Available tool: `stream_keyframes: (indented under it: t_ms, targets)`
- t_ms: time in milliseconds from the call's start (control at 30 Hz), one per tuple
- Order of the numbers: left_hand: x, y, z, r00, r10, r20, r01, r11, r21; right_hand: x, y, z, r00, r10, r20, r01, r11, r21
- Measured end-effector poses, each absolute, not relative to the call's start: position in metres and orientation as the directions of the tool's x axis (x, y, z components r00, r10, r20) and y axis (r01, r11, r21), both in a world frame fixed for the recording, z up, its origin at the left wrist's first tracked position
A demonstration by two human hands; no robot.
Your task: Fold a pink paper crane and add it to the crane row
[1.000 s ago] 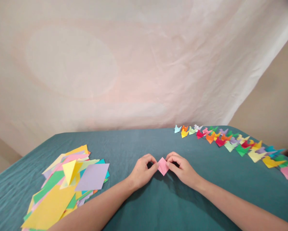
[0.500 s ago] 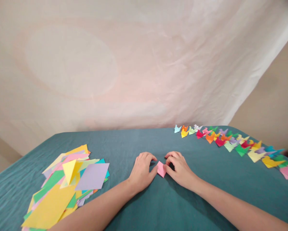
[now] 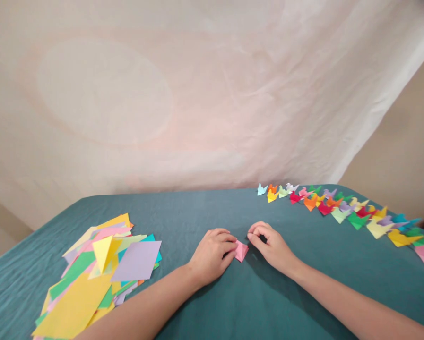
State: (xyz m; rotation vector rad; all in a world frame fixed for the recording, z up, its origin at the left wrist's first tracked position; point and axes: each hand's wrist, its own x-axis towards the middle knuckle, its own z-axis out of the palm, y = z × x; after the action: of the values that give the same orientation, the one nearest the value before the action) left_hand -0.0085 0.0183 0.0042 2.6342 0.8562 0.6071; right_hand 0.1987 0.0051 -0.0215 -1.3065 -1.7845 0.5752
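Note:
A small piece of folded pink origami paper (image 3: 241, 250) lies on the green cloth between my hands. My left hand (image 3: 214, 255) has its fingertips closed on the paper's left side and covers part of it. To the right, my right hand (image 3: 270, 246) is off the paper, with thumb and index fingertips pinched together and a small gap from it. Nothing shows between those fingertips.
On the left lies a loose pile of coloured paper sheets (image 3: 73, 302), a lilac square (image 3: 136, 260) and a folded yellow piece (image 3: 102, 249) among them. Several folded paper birds (image 3: 358, 220) stand in rows at the right. A pale cloth (image 3: 212, 94) hangs behind the table.
My right hand has let go of the pink paper and drawn slightly to the right, its fingertips closing together. My left fingers have come over the paper, which has turned a little.

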Motion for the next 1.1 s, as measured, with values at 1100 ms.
stream_keyframes:
  t_ms: [1100]
  targets:
    - [-0.0080,0.0175,0.0043,0.739,0.592,0.322,0.473,-0.796,0.378,0.2009,-0.0032,-0.0193,-0.244,0.922,0.302,0.667,0.386,-0.637]
